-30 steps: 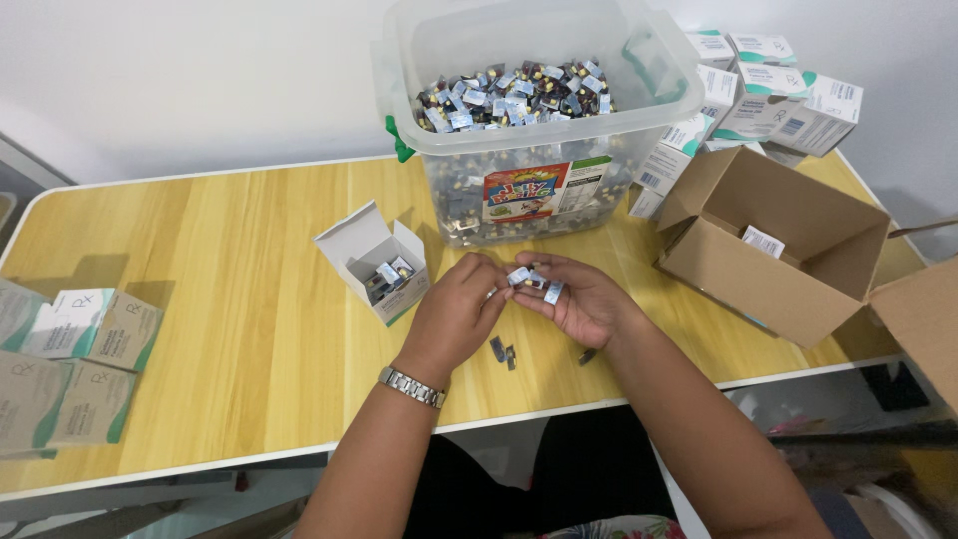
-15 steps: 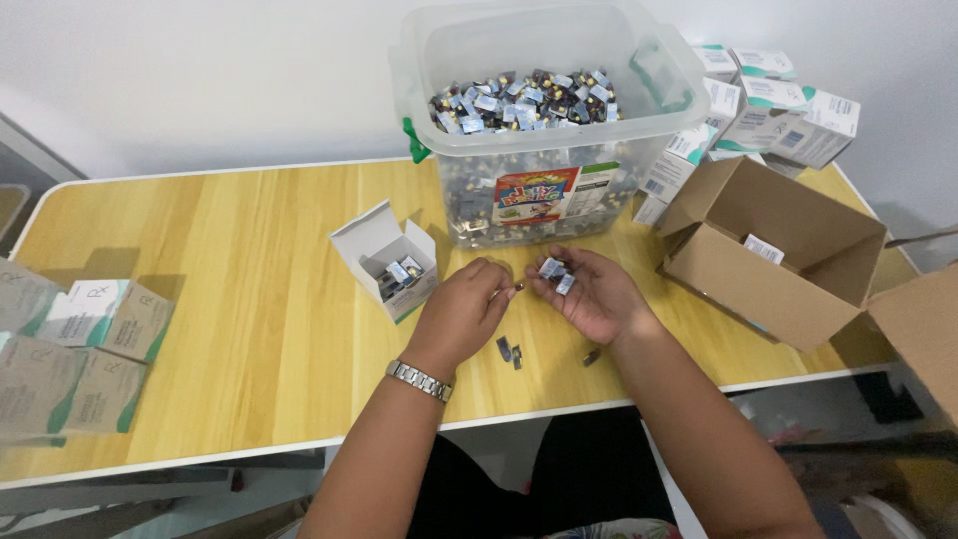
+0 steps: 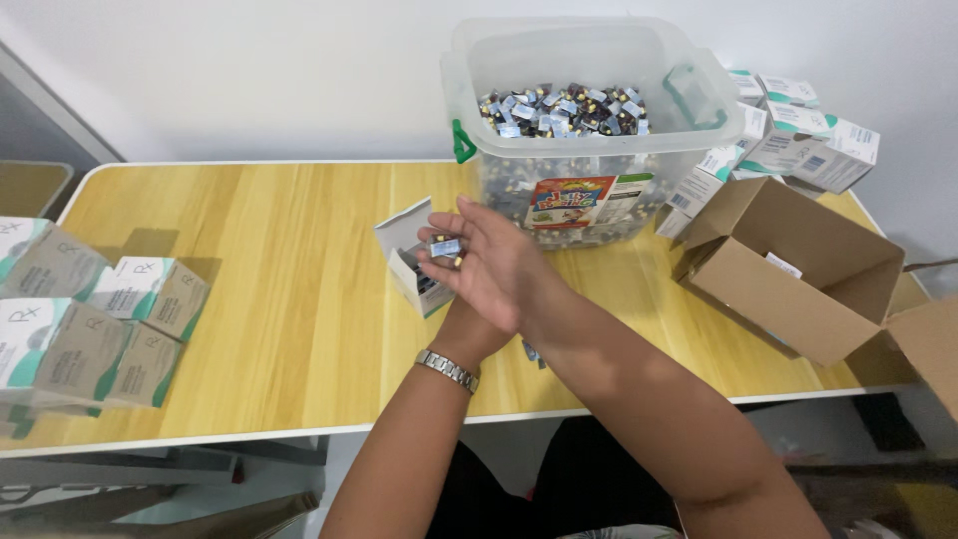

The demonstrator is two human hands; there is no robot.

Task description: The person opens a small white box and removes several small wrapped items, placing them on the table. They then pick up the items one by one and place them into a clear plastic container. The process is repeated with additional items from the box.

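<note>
Across the yellow wooden tabletop [image 3: 279, 299] I see my right hand [image 3: 494, 269] lying over my left hand [image 3: 469, 324], its fingers pinched on a small silver-blue wrapped piece [image 3: 445, 247] right above the little open white carton [image 3: 409, 262], while the left's grip stays hidden, so I cannot tell.

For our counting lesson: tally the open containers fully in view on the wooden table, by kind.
Clear plastic tub of small wrapped pieces: 1
Large brown cardboard carton: 1
Small white cardboard box: 1
Total: 3
</note>
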